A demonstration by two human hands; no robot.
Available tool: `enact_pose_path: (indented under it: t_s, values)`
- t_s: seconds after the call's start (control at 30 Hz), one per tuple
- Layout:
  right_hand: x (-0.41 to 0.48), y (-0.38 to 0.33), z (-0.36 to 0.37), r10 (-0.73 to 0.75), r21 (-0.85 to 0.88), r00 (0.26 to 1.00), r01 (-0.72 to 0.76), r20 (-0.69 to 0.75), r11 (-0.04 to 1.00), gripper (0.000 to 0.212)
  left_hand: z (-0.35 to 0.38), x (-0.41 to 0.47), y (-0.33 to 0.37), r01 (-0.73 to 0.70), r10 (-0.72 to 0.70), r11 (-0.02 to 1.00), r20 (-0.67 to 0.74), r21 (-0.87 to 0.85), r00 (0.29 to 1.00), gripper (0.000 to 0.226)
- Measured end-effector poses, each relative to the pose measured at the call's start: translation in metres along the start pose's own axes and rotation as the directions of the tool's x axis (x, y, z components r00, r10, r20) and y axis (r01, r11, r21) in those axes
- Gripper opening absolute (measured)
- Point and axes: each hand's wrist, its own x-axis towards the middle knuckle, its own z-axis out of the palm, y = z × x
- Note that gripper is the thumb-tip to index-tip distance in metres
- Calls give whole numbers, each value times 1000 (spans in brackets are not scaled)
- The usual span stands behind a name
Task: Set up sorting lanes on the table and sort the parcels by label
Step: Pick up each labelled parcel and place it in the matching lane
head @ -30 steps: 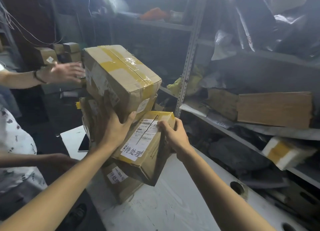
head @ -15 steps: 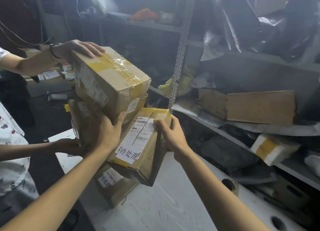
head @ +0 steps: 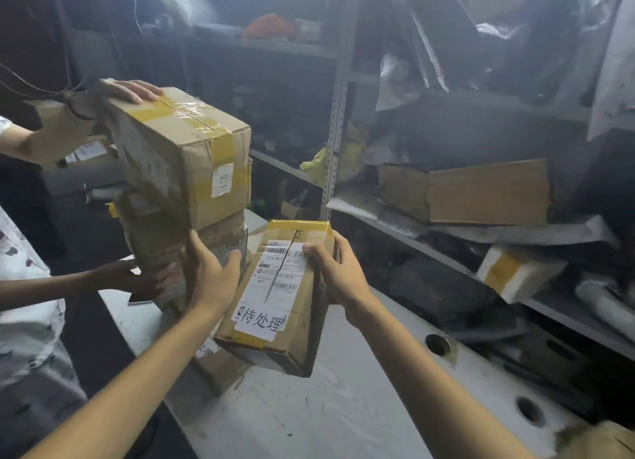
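My right hand [head: 338, 274] grips the far right edge of a labelled cardboard parcel [head: 275, 307], tilted above the white table [head: 309, 410]; its white sticker faces me. My left hand [head: 211, 276] grips the near corner of the lower box [head: 161, 249] in a stack at the table's left edge. On top of that stack sits a big yellow-taped box [head: 185, 152], held from the far side by another person's hand [head: 132, 89]. Their other hand [head: 137, 279] supports the lower box. A further labelled parcel [head: 220, 365] lies on the table under the tilted one.
A metal shelving rack [head: 335, 114] runs along the right, loaded with flattened cardboard [head: 488, 192], bags and a white yellow-taped parcel [head: 515, 273]. Round holes [head: 438, 345] mark the table's right side. The other person stands at the left. A phone [head: 139, 300] lies by the stack.
The other person's hand has come onto the top box, which has turned and lifted on the stack. The tilted parcel now stands apart from the stack. My hands keep their holds.
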Motion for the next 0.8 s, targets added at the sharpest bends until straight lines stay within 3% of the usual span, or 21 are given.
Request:
enact_pose_path:
  t_s: [0.07, 0.1, 0.13, 0.2, 0.27, 0.33, 0.4, 0.47, 0.57, 0.7, 0.8]
  values:
    - [-9, 2, -8, 1, 10, 1000, -1, -5, 1000, 62, 6, -10, 3, 104, -85, 986, 141, -131, 986, 57]
    - [-15, 2, -12, 13, 13, 1000, -12, -18, 1000, 72, 8, -18, 8, 167, -114, 966, 252, -199, 961, 37]
    - [-21, 2, -17, 29, 15, 999, -29, -41, 999, 81, 11, -27, 13, 237, -117, 931, 388, -279, 914, 31]
    - [-37, 2, -28, 56, 11, 992, -55, -115, 998, 85, 20, -40, 18, 351, -67, 861, 603, -368, 795, 56]
    - [-53, 2, -42, 65, 8, 978, -65, -197, 998, 88, 32, -53, 24, 411, -9, 822, 713, -394, 701, 60]
    - [-71, 2, -59, 65, 15, 963, -64, -263, 998, 88, 42, -68, 32, 404, 64, 815, 757, -416, 650, 59]
    - [-91, 5, -78, 68, 41, 942, -58, -327, 997, 75, 55, -83, 43, 362, 154, 819, 778, -446, 610, 54]
    - [-114, 9, -97, 73, 71, 916, -49, -395, 996, 57, 67, -104, 52, 340, 223, 826, 815, -449, 535, 45]
    - [-152, 15, -125, 76, 85, 871, -40, -486, 996, 47, 82, -143, 69, 312, 286, 846, 861, -433, 421, 42]
    - [-209, 27, -163, 71, 95, 821, -20, -567, 995, 39, 98, -201, 88, 249, 357, 855, 864, -455, 354, 43]
    - [-252, 34, -190, 41, 103, 785, 29, -618, 994, 49, 104, -250, 101, 199, 411, 850, 850, -488, 330, 44]
